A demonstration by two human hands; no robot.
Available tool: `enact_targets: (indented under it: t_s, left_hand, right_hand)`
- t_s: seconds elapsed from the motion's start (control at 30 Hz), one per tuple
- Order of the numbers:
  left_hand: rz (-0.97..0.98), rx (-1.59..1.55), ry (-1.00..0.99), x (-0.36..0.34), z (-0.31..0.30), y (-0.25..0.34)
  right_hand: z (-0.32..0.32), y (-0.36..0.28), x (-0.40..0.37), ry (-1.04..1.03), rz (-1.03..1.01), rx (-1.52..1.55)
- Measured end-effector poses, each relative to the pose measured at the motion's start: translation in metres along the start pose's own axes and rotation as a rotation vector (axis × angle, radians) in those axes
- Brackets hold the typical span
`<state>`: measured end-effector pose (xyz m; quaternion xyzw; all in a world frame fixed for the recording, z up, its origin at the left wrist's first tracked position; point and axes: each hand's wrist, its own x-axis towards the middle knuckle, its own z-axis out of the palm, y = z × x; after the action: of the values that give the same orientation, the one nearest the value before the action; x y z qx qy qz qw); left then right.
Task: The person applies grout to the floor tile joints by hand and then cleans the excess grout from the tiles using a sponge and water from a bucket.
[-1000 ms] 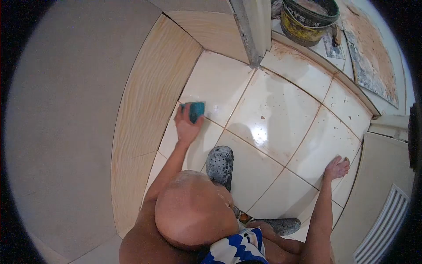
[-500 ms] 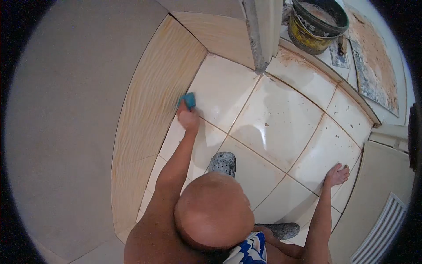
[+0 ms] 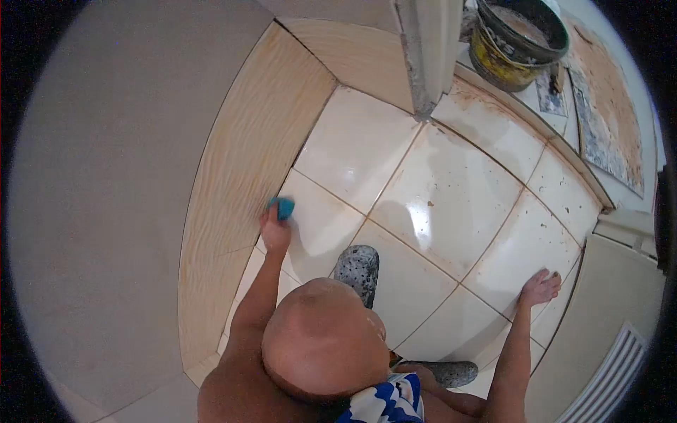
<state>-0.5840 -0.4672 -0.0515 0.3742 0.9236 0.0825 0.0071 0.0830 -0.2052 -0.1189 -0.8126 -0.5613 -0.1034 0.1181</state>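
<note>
My left hand [image 3: 275,233] is closed around a small teal sponge [image 3: 283,208]. It presses the sponge low against the wood-patterned wall tile [image 3: 247,148], where that tile meets the cream floor tiles [image 3: 352,134]. Part of the sponge is hidden by my fingers. Over on the right, my right hand [image 3: 541,287] rests on the floor near a pale panel, fingers stretched out and holding nothing. Between my arms are my bent knee [image 3: 321,338] and a speckled grey clog [image 3: 358,271].
Beyond a raised sill [image 3: 543,134] stands a dirty black-and-yellow bucket [image 3: 511,56] of cloudy liquid. A stained board [image 3: 606,106] lies beside it. A door-frame edge [image 3: 423,63] juts down at the top. At right is a pale panel with a vent grille [image 3: 606,384]. Brownish smears and crumbs mark the floor.
My left hand has slid the sponge along the base of the wall, back toward me. My right hand has stayed nearly in place on the floor.
</note>
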Motion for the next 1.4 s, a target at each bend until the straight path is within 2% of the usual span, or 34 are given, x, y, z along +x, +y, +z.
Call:
enact_targets:
  t_s: [0.03,0.1,0.13,0.17,0.2,0.23,0.27,0.3,0.37,0.4,0.47,0.5,0.53,0.57,0.6,0.63,0.7,0.77,0.87,0.9,0.93,0.97,1.0,1.03,1.07,1.1,1.13,1.17,1.2,1.23,1.3,1.37,1.4]
  left_hand:
    - [0.011,0.002,-0.007,0.002,0.002,0.005]
    - [-0.211,-0.116,0.202,0.003,0.014,0.019]
    - [-0.195,-0.202,0.278,0.013,0.036,0.026]
    - [-0.161,-0.206,0.340,0.021,0.036,0.070]
    - [-0.139,-0.278,0.212,0.027,0.041,0.108]
    - [-0.043,-0.429,0.185,0.030,0.054,0.147]
    - [0.140,-0.316,0.184,0.032,0.057,0.187]
    - [0.252,-0.369,0.129,0.032,0.065,0.219]
    - [0.231,-0.881,-0.306,0.037,0.018,0.282]
    - [0.231,-0.882,-0.306,0.041,0.017,0.280]
    - [0.425,-0.713,0.033,0.048,0.010,0.269]
    - [0.361,-0.706,0.117,0.046,-0.004,0.250]
    - [0.248,-0.508,0.145,0.044,-0.002,0.214]
    - [0.167,-0.326,0.117,0.039,-0.006,0.176]
    - [0.039,-0.323,0.135,0.026,0.011,0.126]
    - [-0.180,-0.104,0.030,0.004,0.001,0.110]
    - [-0.404,-0.110,-0.075,-0.019,0.008,0.113]
    - [-0.325,-0.170,-0.002,-0.036,0.036,0.146]
    - [0.011,-0.372,-0.102,-0.012,0.047,0.235]
    - [0.041,-0.486,-0.049,-0.009,0.061,0.266]
    - [0.114,-0.544,-0.102,0.001,0.057,0.303]
    - [0.179,-0.739,-0.152,0.019,0.055,0.331]
    - [0.062,-1.027,-0.344,0.038,0.033,0.359]
    - [0.155,-1.045,-0.285,0.057,0.027,0.367]
    - [0.244,-1.064,-0.228,0.076,0.026,0.368]
    - [0.311,-1.124,-0.055,0.095,0.037,0.360]
    - [0.322,-0.963,0.003,0.107,0.011,0.350]
    - [0.303,-0.925,0.023,0.122,0.025,0.324]
    - [0.227,-0.636,-0.032,0.128,0.017,0.298]
    - [0.212,-0.600,-0.051,0.133,0.028,0.263]
    - [0.086,-0.374,0.001,0.116,0.032,0.219]
    - [0.107,-0.359,0.108,0.079,0.045,0.232]
    - [0.150,-0.410,0.070,0.059,0.061,0.248]
  right_hand:
    - [-0.010,-0.009,0.001,-0.029,0.045,0.000]
    - [-0.015,-0.016,0.002,-0.060,0.085,-0.006]
    - [-0.015,-0.018,0.002,-0.025,0.049,0.013]
    - [-0.018,-0.017,0.000,0.009,0.012,0.032]
    - [-0.017,-0.017,0.000,0.011,0.012,0.032]
    - [-0.013,-0.014,0.000,0.011,0.017,0.018]
    - [-0.011,-0.012,0.001,0.009,0.020,0.006]
    - [-0.009,-0.010,0.001,0.011,0.016,0.012]
    - [-0.007,-0.007,0.000,-0.013,0.010,-0.015]
    - [-0.009,-0.009,0.000,-0.012,0.009,-0.016]
    - [-0.013,-0.013,0.001,-0.055,0.073,0.005]
    - [-0.014,-0.014,0.002,-0.052,0.074,0.001]
    - [-0.013,-0.014,0.001,-0.025,0.049,0.028]
    - [-0.012,-0.011,-0.001,-0.002,0.029,0.051]
    - [-0.003,-0.002,0.001,0.014,-0.016,0.042]
    - [-0.002,0.000,0.000,0.011,0.000,0.030]
    - [-0.007,-0.007,0.001,0.011,-0.007,0.014]
    - [-0.017,-0.013,-0.001,-0.003,0.021,0.006]
    - [-0.017,-0.018,0.001,-0.020,0.009,0.028]
    - [-0.009,-0.010,0.001,-0.001,-0.025,0.017]
    - [-0.004,-0.004,0.001,0.018,-0.058,0.004]
    - [-0.003,-0.005,0.001,0.024,-0.057,0.004]
    - [-0.004,-0.007,0.000,0.012,-0.025,0.025]
    - [-0.006,-0.006,-0.001,-0.004,0.002,0.039]
    - [-0.009,-0.007,-0.002,-0.001,0.000,0.026]
    - [-0.014,-0.012,-0.003,-0.028,0.040,0.014]
    - [-0.017,-0.018,-0.001,-0.048,0.086,0.007]
    - [-0.019,-0.022,0.001,-0.036,0.097,0.001]
    - [-0.021,-0.024,0.000,-0.006,0.070,0.017]
    - [-0.022,-0.024,0.000,0.022,0.045,0.029]
    - [-0.022,-0.020,0.000,0.029,0.029,-0.008]
    - [-0.023,-0.022,0.000,0.020,-0.038,0.052]
    - [-0.021,-0.023,0.000,0.018,-0.037,0.051]
